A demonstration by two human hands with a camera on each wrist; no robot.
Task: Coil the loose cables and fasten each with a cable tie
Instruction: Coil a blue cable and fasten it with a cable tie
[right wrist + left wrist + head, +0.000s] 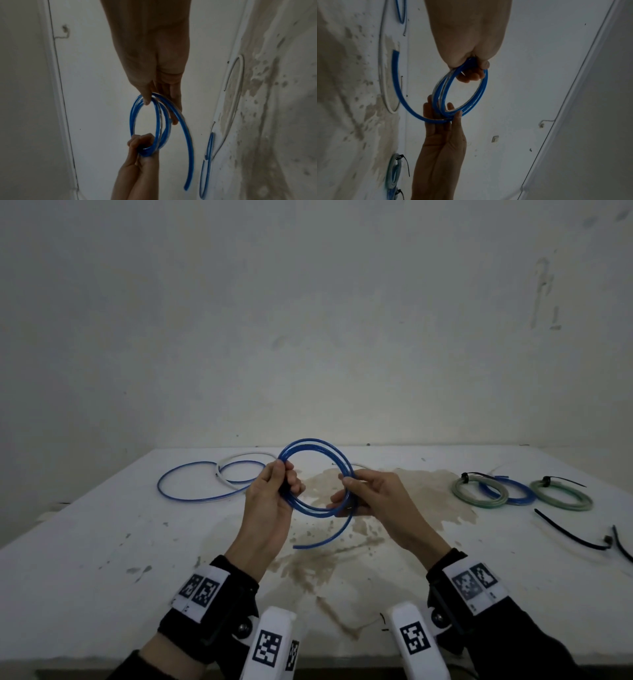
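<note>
While our left hand (pixel 274 501) grips the blue cable (pixel 317 474) coil and our right hand (pixel 368 498) pinches it opposite, it seems light and springy, so we hold the bundled turns.

My hands hold the coil (pixel 317 477) over the middle of the table (pixel 102 542), left hand (pixel 274 494) on its left side, right hand (pixel 370 498) on its right. Loose cables (pixel 205 482) lie back left, three tied coils (pixel 520 491) back right, spare cable ties (pixel 575 534) just in front of those.
</note>
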